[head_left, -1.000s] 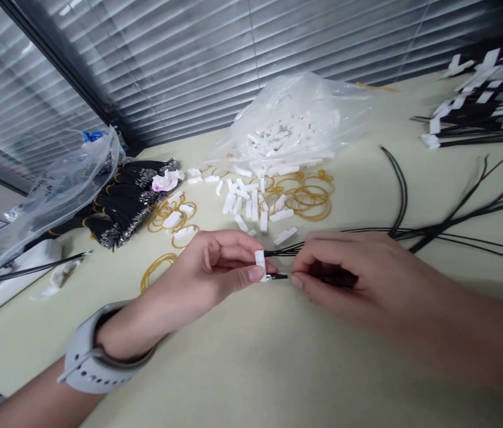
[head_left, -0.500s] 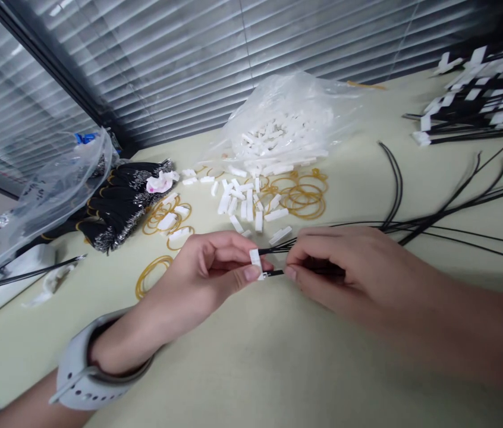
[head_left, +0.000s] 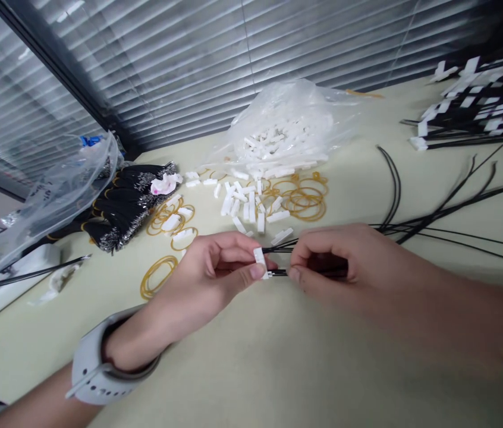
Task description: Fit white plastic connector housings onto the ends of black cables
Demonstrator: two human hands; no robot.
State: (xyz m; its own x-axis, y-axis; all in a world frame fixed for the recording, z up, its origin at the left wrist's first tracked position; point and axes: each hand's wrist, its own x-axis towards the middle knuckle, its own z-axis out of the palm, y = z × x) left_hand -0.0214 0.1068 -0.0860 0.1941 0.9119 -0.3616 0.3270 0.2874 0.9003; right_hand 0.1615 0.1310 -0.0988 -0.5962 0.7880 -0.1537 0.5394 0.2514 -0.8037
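Between thumb and fingers, my left hand (head_left: pixel 216 270) pinches a small white connector housing (head_left: pixel 260 259). Several thin black wires (head_left: pixel 278 249) run from the housing's upper part toward the right. My right hand (head_left: pixel 345 261) is closed on black wires, its thumb and forefinger pinching them just right of the housing. Short metal-tipped wire ends (head_left: pixel 277 273) reach from those fingertips to the housing's lower edge; whether they are inside it I cannot tell. The palm of the right hand hides part of the wires, which come out behind it.
Loose white housings (head_left: pixel 251 205) lie beyond my hands, before a clear plastic bag (head_left: pixel 296 128) of more. Yellow rubber bands (head_left: pixel 302 199) are scattered around. Bundled black wires (head_left: pixel 122 208) lie at left, finished-looking wire bunches (head_left: pixel 478 113) at far right. Window blinds (head_left: pixel 189 65) stand behind.
Both hands and the housing appear slightly farther right, and the whole view has shifted a little. More of the metal wire ends shows between the housing and the right fingertips.
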